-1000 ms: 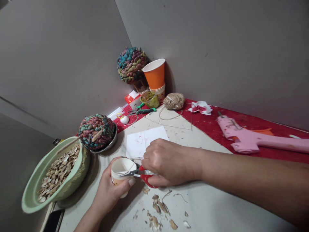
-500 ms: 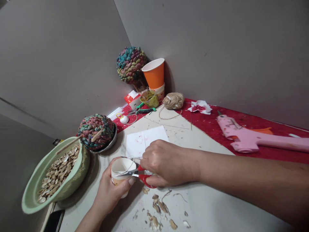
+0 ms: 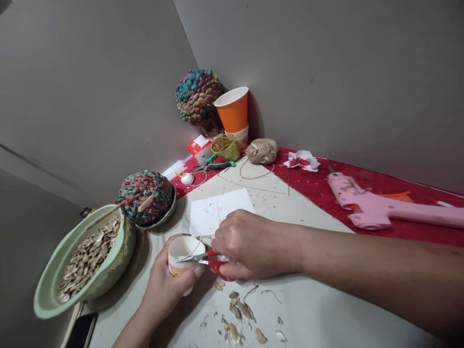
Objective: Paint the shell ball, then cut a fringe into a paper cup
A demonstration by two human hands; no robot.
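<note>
Almost nothing changed since before: left hand (image 3: pixel 165 279) grasps the cup (image 3: pixel 177 270), right hand (image 3: pixel 246 244) grips scissors (image 3: pixel 217 267) at its rim; basket (image 3: pixel 118 263) contains shells (image 3: pixel 89 258)

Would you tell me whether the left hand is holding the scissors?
No, the right hand grips the scissors; the left hand holds the cup.

Pale table (image 3: pixel 311 309) with shell pieces (image 3: pixel 235 311)

Small white paper cup (image 3: pixel 181 249), open end up, with red-handled scissors (image 3: pixel 215 266), blades across its rim
</note>
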